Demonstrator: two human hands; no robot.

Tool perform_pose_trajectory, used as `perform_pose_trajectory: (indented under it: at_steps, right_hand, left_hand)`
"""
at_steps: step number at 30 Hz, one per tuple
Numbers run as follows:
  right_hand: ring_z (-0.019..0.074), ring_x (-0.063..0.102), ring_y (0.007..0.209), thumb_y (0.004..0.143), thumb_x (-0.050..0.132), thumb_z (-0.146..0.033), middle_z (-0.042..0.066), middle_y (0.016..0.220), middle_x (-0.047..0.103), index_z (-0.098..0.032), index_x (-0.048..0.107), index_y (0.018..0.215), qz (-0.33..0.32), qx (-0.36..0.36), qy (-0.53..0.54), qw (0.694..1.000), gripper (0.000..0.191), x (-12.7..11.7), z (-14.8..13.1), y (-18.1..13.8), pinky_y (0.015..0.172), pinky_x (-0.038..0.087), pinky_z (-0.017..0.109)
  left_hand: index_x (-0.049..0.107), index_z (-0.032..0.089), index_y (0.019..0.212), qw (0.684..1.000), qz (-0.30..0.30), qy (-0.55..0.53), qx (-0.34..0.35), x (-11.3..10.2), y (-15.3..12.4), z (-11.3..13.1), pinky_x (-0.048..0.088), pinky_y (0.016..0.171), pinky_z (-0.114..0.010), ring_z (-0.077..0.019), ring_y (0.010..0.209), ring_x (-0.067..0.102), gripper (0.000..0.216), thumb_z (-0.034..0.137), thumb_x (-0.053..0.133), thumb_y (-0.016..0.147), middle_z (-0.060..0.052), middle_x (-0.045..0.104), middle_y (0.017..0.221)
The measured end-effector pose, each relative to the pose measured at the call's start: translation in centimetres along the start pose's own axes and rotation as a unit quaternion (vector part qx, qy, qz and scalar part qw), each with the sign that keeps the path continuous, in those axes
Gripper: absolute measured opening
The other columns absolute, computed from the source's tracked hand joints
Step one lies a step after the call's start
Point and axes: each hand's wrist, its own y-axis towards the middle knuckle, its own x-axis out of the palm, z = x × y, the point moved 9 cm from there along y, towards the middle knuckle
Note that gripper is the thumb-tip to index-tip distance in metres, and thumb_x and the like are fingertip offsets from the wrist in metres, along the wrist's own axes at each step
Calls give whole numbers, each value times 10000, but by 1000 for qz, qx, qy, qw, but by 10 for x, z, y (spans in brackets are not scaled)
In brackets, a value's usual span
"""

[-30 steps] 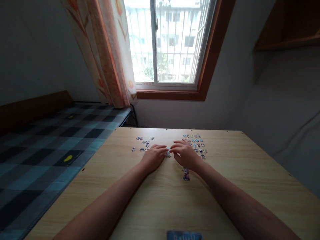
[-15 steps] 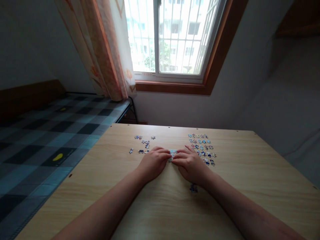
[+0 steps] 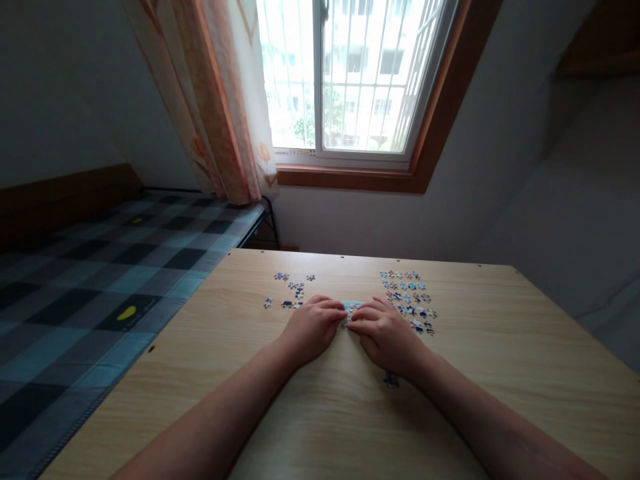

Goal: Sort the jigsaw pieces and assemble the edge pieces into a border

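Note:
My left hand (image 3: 313, 328) and my right hand (image 3: 385, 333) rest side by side on the light wooden table (image 3: 500, 373), fingertips meeting over a small light-blue cluster of joined puzzle pieces (image 3: 351, 307). Both hands have their fingers curled and pressed onto that cluster. Several loose puzzle pieces (image 3: 409, 300) lie in rows just right of my right hand. A smaller scatter of pieces (image 3: 293, 293) lies left of my left hand. A dark piece (image 3: 391, 380) shows beside my right wrist.
A bed with a blue checked cover (image 3: 100, 280) runs along the table's left edge. Behind the table is a wall with a barred window (image 3: 350, 73) and an orange-patterned curtain (image 3: 220, 100). A grey wall stands to the right.
The view tilted down and shifted slightly. My hands drew closer together over the small cluster, and my right wrist moved over the dark pieces near it.

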Motion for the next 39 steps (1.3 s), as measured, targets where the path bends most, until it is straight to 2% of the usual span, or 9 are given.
perform_pose_trajectory:
  at_steps: [11,18,23,31,39]
  right_hand:
    - [256,619,1077,843,593,-80,40,1123,745,-286,746,1060,-6,10,-40,999,335,3,2,-1,1081,365,520]
    - [251,638,1023,904,644,-217,41,1078,755,-295,753,1006,56,30,-48,997,168,-10,7,-1,1064,376,526]
    - [260,633,1027,897,679,-252,29,1084,761,-298,753,1003,34,11,-59,998,138,-6,2,1,1031,398,508]
    - [275,616,1087,878,687,-208,30,1120,748,-275,734,901,21,12,-53,998,86,-2,-1,5,1006,432,507]
    - [335,530,1298,836,683,-164,58,1256,693,-242,680,885,-19,61,-29,998,92,8,6,6,1089,388,604]
  left_hand:
    - [779,274,1079,1000,-5,3,4,2,0,1,516,1022,-383,-221,1086,642,296,142,572,913,-4,754,1159]
    - [780,285,1085,1000,-6,-5,-2,-1,0,2,525,1015,-386,-217,1072,645,346,111,571,872,-18,755,1147]
    - [780,289,1094,1000,-6,-9,-6,0,0,0,524,1018,-392,-223,1085,637,383,91,566,844,-10,753,1155]
    - [782,277,1081,1000,-3,-14,-10,0,0,-1,518,1014,-388,-230,1078,635,388,72,574,826,2,755,1151]
    - [783,256,1047,1000,-3,-14,-4,0,1,2,514,1012,-384,-230,1064,636,386,52,561,805,5,758,1148]
